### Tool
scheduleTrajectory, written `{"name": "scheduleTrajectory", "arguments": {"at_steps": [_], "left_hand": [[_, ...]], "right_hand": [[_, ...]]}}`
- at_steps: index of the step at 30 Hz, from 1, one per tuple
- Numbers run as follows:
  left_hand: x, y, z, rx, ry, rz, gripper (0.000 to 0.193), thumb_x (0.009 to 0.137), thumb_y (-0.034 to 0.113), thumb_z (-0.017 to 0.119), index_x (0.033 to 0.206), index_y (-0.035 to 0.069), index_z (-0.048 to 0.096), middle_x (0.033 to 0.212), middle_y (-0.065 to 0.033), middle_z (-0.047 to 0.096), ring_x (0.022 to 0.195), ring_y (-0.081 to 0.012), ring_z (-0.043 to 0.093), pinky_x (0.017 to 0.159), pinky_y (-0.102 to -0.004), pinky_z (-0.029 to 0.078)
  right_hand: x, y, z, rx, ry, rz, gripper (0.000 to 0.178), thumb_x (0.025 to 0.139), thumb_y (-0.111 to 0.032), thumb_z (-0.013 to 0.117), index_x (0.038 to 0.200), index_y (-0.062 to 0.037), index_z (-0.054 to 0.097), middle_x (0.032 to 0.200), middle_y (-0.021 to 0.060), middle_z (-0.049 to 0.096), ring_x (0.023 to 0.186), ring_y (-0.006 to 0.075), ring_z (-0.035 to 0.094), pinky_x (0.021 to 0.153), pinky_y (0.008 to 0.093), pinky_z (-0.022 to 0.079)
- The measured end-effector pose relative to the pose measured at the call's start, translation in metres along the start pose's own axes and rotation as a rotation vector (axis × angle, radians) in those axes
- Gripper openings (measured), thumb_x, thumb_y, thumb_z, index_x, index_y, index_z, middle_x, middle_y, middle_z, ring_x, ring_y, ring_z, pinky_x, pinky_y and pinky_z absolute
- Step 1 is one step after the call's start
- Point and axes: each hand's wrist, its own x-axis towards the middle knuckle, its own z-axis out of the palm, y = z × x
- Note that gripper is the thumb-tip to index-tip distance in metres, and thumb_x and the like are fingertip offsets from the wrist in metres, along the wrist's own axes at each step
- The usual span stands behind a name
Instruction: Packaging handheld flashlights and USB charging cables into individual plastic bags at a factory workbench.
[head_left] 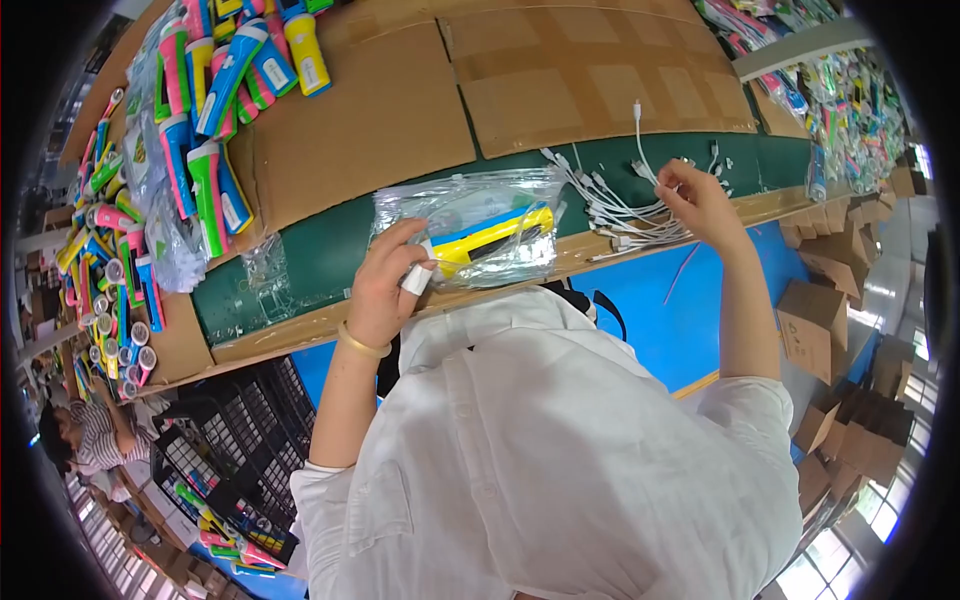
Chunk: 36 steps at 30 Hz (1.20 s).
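A blue and yellow flashlight [490,240] lies inside a clear plastic bag [400,203] on the green tabletop [335,235]. My left hand [385,275] is closed on the left end of the bag, by a small white piece [416,279] at the fingers; whether that piece belongs to the flashlight I cannot tell. To the right, my right hand [693,200] pinches a white cable [640,130], whose plug end points up and away. Below that hand a bundle of similar white cables [615,215] is spread near the table's front edge.
Flattened cardboard [590,80] covers the table's far part. Colourful flashlights [215,110] are heaped at the left. Filled clear bags [850,110] pile up at the far right. A black crate [235,450] stands at lower left, near another person [90,435]. Cardboard boxes [810,325] stand at right.
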Motion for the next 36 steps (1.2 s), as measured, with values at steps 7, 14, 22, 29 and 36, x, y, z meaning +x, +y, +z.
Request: {"name": "scheduleTrajectory", "arguments": {"at_steps": [7, 14, 22, 29, 36], "left_hand": [[-0.004, 0.003, 0.0, -0.051, 0.013, -0.039, 0.014, 0.081, -0.001, 0.069, 0.093, 0.003, 0.063, 0.129, -0.0163, 0.065, 0.117, -0.0369, 0.062, 0.097, -0.0396, 0.05], [-0.008, 0.001, 0.001, -0.065, 0.033, -0.046, 0.014, 0.083, 0.002, 0.071, 0.094, 0.002, 0.063, 0.13, -0.0165, 0.064, 0.119, -0.0377, 0.061, 0.098, -0.0408, 0.05], [-0.007, 0.004, 0.0, -0.085, 0.056, -0.064, 0.015, 0.081, 0.002, 0.073, 0.093, 0.003, 0.064, 0.13, -0.0188, 0.064, 0.118, -0.0389, 0.062, 0.099, -0.0432, 0.051], [-0.014, 0.013, 0.003, -0.15, 0.184, -0.281, 0.023, 0.085, 0.002, 0.073, 0.106, 0.003, 0.065, 0.117, -0.0152, 0.066, 0.103, -0.0298, 0.065, 0.087, -0.0367, 0.054], [-0.018, 0.013, 0.003, -0.141, 0.26, -0.36, 0.014, 0.085, -0.003, 0.07, 0.098, 0.002, 0.069, 0.091, -0.0118, 0.068, 0.079, -0.0262, 0.066, 0.073, -0.0331, 0.055]], "right_hand": [[0.01, -0.058, -0.017, 0.694, 0.049, -0.242, 0.014, 0.103, -0.017, 0.059, 0.113, -0.0066, 0.06, 0.086, 0.0042, 0.068, 0.062, 0.0039, 0.049, 0.053, 0.0177, 0.033], [0.012, -0.125, -0.006, 0.758, 0.026, -0.624, 0.014, 0.105, -0.019, 0.055, 0.109, -0.0062, 0.059, 0.08, 0.0053, 0.065, 0.063, 0.0041, 0.047, 0.054, 0.0187, 0.031], [0.026, -0.109, 0.069, 0.853, -0.433, -0.25, 0.01, 0.1, -0.016, 0.061, 0.097, -0.0072, 0.06, 0.075, 0.0025, 0.063, 0.063, 0.0047, 0.05, 0.055, 0.0203, 0.036], [0.029, -0.123, 0.075, 0.295, -0.405, -0.235, 0.019, 0.092, -0.015, 0.065, 0.079, -0.0046, 0.058, 0.07, -0.0008, 0.057, 0.061, 0.0057, 0.046, 0.056, 0.0214, 0.037], [0.046, -0.151, 0.096, -0.274, -0.386, -0.568, 0.006, 0.08, -0.008, 0.064, 0.082, -0.0019, 0.063, 0.076, 0.0124, 0.061, 0.064, 0.0286, 0.06, 0.061, 0.0375, 0.048]]}}
